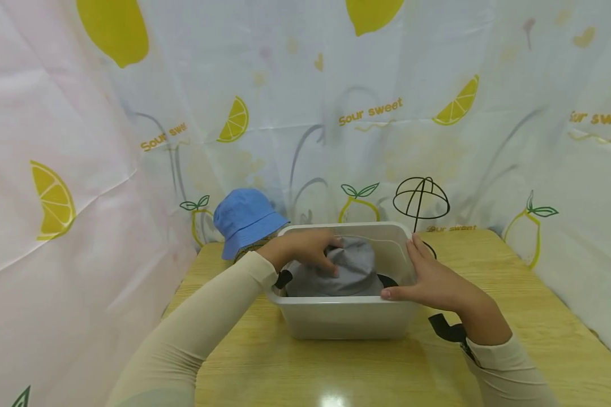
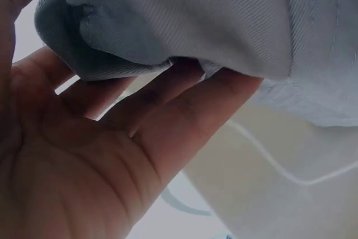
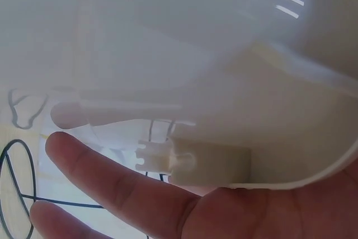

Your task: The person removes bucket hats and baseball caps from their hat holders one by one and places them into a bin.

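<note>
A grey bucket hat (image 1: 356, 263) lies inside a white plastic bin (image 1: 346, 319) on the table. My left hand (image 1: 308, 249) reaches in over the bin's left side and pinches the hat. The left wrist view shows the hat's folded cloth (image 2: 212, 20) between thumb and fingers. At the bin's right corner is my right hand (image 1: 438, 280), its thumb on the front rim and its fingers stretched along the right side. In the right wrist view, straight fingers (image 3: 123, 188) lie against the outside of the bin wall (image 3: 168, 43). Part of something black (image 1: 388, 280) shows beside the grey hat.
Behind the bin on the left, a blue bucket hat (image 1: 246, 217) sits above a brown patterned item (image 1: 257, 246), partly hidden by my left arm. A black wire hat stand (image 1: 421, 198) rises behind the bin's right corner. The wooden table (image 1: 265, 367) meets lemon-print curtains at the back.
</note>
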`<action>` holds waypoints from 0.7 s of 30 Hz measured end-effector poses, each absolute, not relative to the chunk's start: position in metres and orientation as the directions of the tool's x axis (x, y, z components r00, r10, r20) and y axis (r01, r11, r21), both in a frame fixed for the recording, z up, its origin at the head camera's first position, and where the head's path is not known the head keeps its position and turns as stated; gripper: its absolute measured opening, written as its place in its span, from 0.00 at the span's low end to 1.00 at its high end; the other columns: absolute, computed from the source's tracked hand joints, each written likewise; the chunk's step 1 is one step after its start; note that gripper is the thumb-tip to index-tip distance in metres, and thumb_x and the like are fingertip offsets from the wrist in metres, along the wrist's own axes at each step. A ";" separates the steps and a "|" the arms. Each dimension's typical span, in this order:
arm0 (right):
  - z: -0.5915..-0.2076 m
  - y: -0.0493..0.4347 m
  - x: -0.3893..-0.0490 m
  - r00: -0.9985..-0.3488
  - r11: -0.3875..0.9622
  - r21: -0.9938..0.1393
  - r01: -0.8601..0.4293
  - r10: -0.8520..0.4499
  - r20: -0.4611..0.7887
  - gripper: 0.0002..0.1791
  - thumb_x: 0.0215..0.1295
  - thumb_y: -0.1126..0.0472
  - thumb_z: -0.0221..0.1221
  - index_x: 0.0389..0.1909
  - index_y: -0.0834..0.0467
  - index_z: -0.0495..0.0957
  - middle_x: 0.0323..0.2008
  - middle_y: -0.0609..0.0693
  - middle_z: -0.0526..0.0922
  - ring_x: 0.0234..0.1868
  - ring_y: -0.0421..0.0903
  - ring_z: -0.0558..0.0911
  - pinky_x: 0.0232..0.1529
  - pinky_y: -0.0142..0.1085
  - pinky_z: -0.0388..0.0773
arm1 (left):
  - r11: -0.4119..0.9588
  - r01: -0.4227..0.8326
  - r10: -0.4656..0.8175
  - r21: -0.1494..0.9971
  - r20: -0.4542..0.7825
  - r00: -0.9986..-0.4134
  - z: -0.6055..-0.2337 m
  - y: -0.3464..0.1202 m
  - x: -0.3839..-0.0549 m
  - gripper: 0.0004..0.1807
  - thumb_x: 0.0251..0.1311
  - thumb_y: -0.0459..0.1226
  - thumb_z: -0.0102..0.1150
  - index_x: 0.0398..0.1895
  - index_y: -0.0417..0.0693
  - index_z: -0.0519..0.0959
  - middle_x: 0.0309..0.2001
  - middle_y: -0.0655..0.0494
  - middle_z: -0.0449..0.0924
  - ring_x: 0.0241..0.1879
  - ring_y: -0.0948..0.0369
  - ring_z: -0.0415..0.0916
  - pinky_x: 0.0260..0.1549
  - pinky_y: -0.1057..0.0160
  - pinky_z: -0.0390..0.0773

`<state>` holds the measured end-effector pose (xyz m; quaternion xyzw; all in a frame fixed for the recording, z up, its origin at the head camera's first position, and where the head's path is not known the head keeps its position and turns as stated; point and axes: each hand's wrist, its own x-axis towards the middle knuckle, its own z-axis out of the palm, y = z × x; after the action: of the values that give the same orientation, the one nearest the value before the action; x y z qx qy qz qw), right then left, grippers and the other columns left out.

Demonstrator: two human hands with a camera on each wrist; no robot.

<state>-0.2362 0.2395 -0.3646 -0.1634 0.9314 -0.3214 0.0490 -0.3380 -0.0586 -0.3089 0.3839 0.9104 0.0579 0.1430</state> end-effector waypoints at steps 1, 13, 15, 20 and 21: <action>-0.364 0.240 -0.236 -0.942 0.739 -0.616 -0.273 -0.335 0.016 0.76 0.55 0.28 0.69 0.84 0.56 0.26 0.82 0.60 0.21 0.80 0.74 0.41 0.70 0.73 0.57 | 0.689 0.694 0.724 0.206 -0.220 -0.654 -0.312 -0.057 -0.338 0.40 0.59 0.53 0.74 0.73 0.51 0.74 0.66 0.55 0.79 0.62 0.59 0.76 0.62 0.57 0.76; -0.366 0.241 -0.238 -0.941 0.741 -0.610 -0.281 -0.336 0.026 0.76 0.55 0.28 0.70 0.84 0.57 0.27 0.82 0.61 0.22 0.80 0.74 0.40 0.70 0.72 0.56 | 0.740 0.649 0.666 0.177 -0.327 -0.670 -0.330 -0.037 -0.338 0.47 0.47 0.54 0.82 0.72 0.53 0.75 0.61 0.59 0.82 0.47 0.63 0.80 0.44 0.61 0.84; -0.366 0.241 -0.238 -0.941 0.738 -0.615 -0.279 -0.338 0.021 0.76 0.55 0.29 0.70 0.83 0.58 0.27 0.82 0.61 0.22 0.81 0.74 0.39 0.71 0.72 0.56 | 0.760 0.622 0.643 0.189 -0.355 -0.679 -0.331 -0.035 -0.337 0.47 0.48 0.54 0.82 0.73 0.54 0.74 0.63 0.57 0.81 0.43 0.61 0.82 0.35 0.59 0.86; -0.368 0.242 -0.240 -0.939 0.721 -0.636 -0.276 -0.344 0.016 0.75 0.56 0.30 0.70 0.84 0.56 0.27 0.82 0.59 0.20 0.81 0.73 0.38 0.70 0.72 0.56 | 0.777 0.606 0.618 0.169 -0.389 -0.684 -0.332 -0.031 -0.333 0.46 0.51 0.53 0.80 0.74 0.57 0.73 0.65 0.54 0.79 0.43 0.60 0.82 0.24 0.59 0.84; -0.368 0.242 -0.240 -0.939 0.719 -0.638 -0.276 -0.345 0.017 0.75 0.56 0.30 0.70 0.84 0.56 0.27 0.82 0.59 0.20 0.81 0.73 0.38 0.70 0.73 0.56 | 0.778 0.609 0.615 0.158 -0.392 -0.684 -0.333 -0.029 -0.333 0.45 0.51 0.53 0.80 0.74 0.58 0.73 0.65 0.54 0.79 0.45 0.59 0.81 0.25 0.59 0.84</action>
<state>-0.2397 0.2424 -0.3679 -0.1675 0.9256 -0.3354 0.0514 -0.3330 -0.0295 -0.3325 0.3334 0.9176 0.0076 0.2163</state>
